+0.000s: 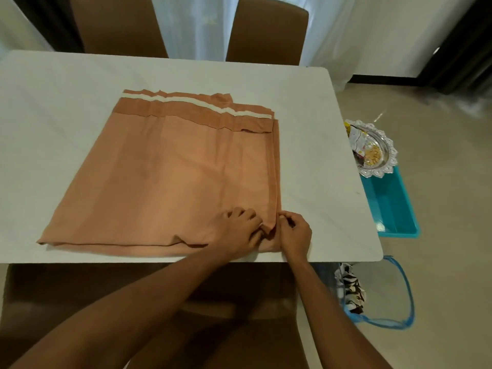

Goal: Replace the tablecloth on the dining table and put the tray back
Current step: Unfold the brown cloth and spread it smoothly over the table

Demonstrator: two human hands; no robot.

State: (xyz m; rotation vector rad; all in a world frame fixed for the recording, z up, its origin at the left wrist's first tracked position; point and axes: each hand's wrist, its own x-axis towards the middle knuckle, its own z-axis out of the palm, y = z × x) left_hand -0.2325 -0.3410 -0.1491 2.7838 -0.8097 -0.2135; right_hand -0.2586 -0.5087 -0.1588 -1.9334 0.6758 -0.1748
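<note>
Both your hands meet at the near right corner of the folded terracotta tablecloth. Your left hand curls its fingers onto the layers, and your right hand pinches the corner's edge just beside it. The cloth lies flat on the white table, its white-striped hem on the far side. Brown chairs stand across, before sheer curtains. The silver tray sits off the table's right side on a turquoise bin, holding wrappers whose print is too small to read. A blue-rimmed bag with patterned fabric stands below.
</note>
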